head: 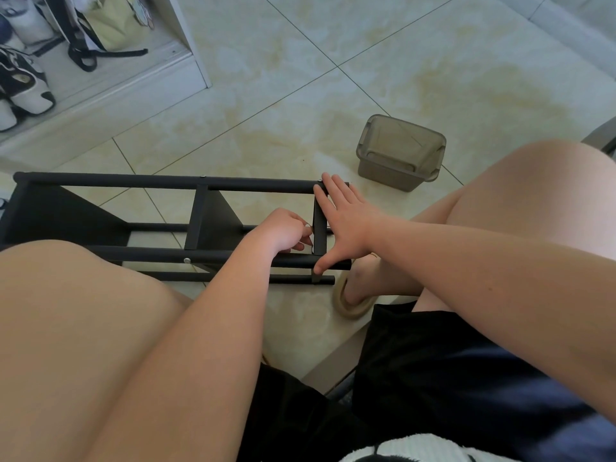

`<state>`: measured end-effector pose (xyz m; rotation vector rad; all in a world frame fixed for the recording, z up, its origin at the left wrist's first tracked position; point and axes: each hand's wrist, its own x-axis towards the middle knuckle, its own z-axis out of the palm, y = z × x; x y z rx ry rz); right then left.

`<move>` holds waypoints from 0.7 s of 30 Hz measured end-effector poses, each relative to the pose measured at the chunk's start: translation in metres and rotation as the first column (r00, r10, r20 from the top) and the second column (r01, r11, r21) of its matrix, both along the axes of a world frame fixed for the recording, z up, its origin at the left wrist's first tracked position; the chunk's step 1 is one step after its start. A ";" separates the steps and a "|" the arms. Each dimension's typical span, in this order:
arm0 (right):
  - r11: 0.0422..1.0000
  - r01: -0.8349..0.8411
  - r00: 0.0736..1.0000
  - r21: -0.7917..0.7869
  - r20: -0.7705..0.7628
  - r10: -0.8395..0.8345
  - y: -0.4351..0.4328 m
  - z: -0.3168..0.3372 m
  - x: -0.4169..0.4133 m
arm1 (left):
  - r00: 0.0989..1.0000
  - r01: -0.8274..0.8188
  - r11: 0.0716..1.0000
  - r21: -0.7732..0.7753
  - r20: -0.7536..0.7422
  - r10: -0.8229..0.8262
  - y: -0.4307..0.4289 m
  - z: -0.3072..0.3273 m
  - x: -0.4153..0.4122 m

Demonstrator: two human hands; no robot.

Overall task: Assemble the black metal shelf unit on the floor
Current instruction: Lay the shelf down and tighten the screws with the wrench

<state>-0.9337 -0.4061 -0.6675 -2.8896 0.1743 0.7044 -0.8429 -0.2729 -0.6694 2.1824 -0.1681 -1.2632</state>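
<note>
Lying flat, fingers straight, on the end bar (319, 235) of the shelf frame (260, 187), the right hand (343, 225) neighbours the left hand (283, 231), which pinches a small silvery piece (308, 225).

The left hand (286, 230) is curling its fingers inward, forearm reaching forward — the right hand (343, 225) is lying flat, fingers straight, thumb splaying wide.
</note>
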 end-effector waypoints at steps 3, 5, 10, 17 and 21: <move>1.000 -0.002 1.000 -0.002 -0.004 0.002 0.000 0.000 0.000 | 0.997 -0.071 0.997 0.012 -0.026 0.072 -0.001 0.001 0.001; 1.000 -0.004 1.000 -0.001 -0.007 0.004 0.000 0.000 0.000 | 0.993 -0.113 0.994 0.008 -0.024 0.114 -0.002 0.002 0.000; 1.000 -0.007 1.000 -0.007 -0.008 0.007 0.000 0.000 0.000 | 0.987 -0.142 0.989 0.050 -0.065 0.145 -0.008 0.006 -0.004; 1.000 -0.013 1.000 -0.008 -0.010 0.013 -0.001 -0.001 0.001 | 0.988 -0.100 0.985 0.144 -0.104 0.115 -0.015 0.011 -0.003; 1.000 -0.009 1.000 -0.006 -0.003 0.009 -0.001 -0.002 0.000 | 0.991 -0.089 0.983 0.162 -0.088 0.105 -0.016 0.003 -0.002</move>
